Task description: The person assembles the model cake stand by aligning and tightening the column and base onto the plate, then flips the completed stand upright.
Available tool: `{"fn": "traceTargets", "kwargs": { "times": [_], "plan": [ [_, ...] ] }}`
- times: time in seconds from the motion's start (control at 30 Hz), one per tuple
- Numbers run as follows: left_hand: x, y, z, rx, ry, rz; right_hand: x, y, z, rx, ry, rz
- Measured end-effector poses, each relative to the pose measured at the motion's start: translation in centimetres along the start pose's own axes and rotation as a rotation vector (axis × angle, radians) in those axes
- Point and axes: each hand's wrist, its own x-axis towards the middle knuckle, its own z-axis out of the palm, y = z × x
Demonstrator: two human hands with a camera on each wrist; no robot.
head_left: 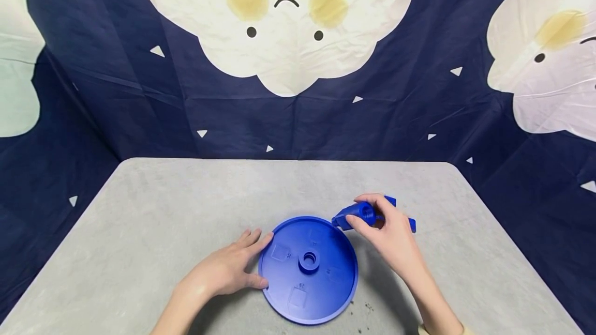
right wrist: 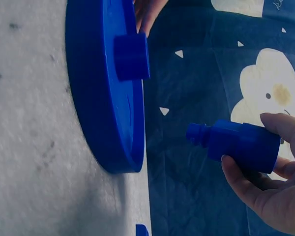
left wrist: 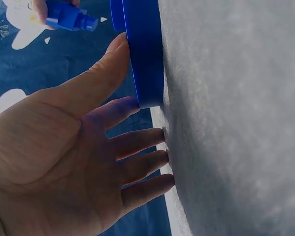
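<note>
Spread left hand [head_left: 228,268] touches blue disc [head_left: 308,287]; right grip [head_left: 392,235] holds blue plug [head_left: 349,216], likely mid-assembly; next needs aligning with centre hole [head_left: 309,259]

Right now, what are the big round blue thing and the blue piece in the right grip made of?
The round blue thing looks like hard plastic, satin-smooth: it has a soft sheen and crisp little markings. The blue piece seems plastic too, evenly colored with clean edges, though painted metal is possible.
</note>
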Motion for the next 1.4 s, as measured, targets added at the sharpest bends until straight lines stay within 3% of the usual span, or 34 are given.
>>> {"fn": "traceTargets", "kwargs": {
  "times": [0.5, 0.9, 1.4],
  "plan": [
    [0.0, -0.2, -0.3, 0.009, 0.010, -0.014, -0.6, -1.8, 2.0, 0.138, -0.073, 0.017],
    [0.2, 0.0, -0.3, 0.002, 0.003, -0.014, -1.0, -2.0, 2.7, 0.130, -0.101, 0.036],
    [0.2, 0.0, -0.1, 0.008, -0.005, -0.021, -1.5, -2.1, 3.9, 0.121, -0.213, 0.039]
  ]
}}
